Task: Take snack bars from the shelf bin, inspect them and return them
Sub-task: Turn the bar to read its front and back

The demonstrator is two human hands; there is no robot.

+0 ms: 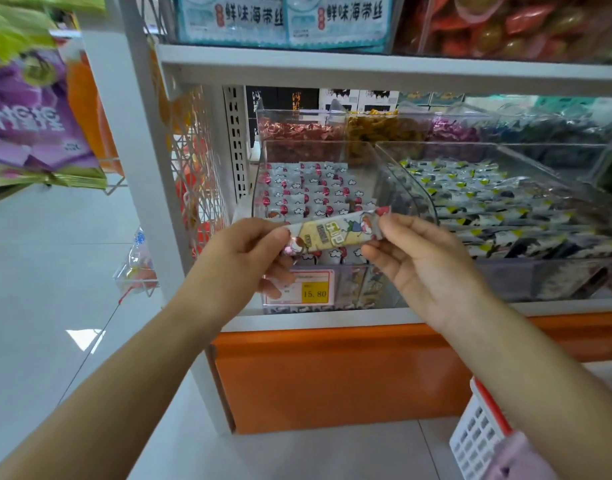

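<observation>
A snack bar (334, 231) in a pale wrapper with cartoon print is held level in front of the shelf. My left hand (244, 252) pinches its left end, and my right hand (420, 261) pinches its right end. Just behind the bar stands a clear plastic shelf bin (263, 157) filled with several rows of like bars (309, 190) in white and pink wrappers.
A price tag (299, 288) reading 15.80 sits on the bin's front. A second clear bin (488, 202) of dark and white bars stands to the right. Candy bins line the back. An orange base panel (332, 379) runs below, and a white basket (477, 434) sits at lower right.
</observation>
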